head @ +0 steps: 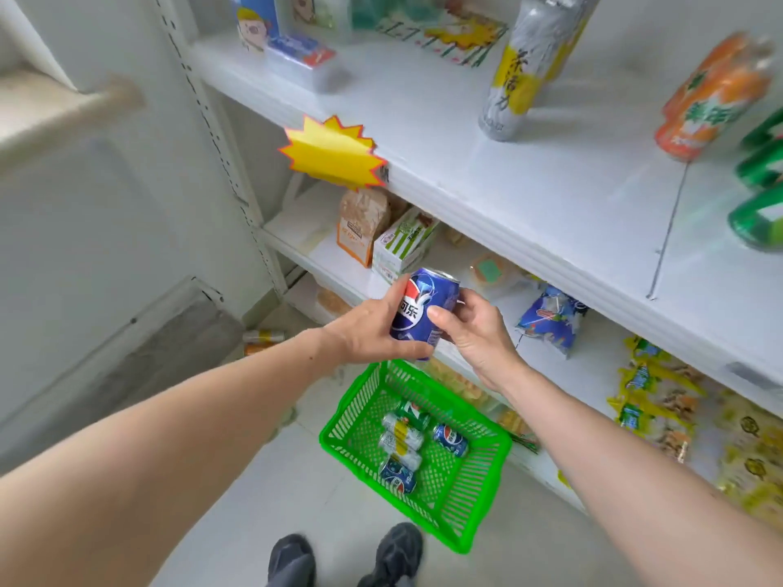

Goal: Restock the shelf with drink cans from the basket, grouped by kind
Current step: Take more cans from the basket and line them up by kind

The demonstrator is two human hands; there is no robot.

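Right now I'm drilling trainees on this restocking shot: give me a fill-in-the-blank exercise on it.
1. Both hands hold a ____ can.
2. The basket on the floor is ____ in colour.
3. The silver-and-yellow can stands on the shelf to the ____ of the orange cans.

Missing words: blue; green; left

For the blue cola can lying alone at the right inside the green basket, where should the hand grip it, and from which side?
Grip the blue cola can around the middle of its body, coming from above. It lies on its side on the green basket floor, apart from the other cans, so its flanks are free.
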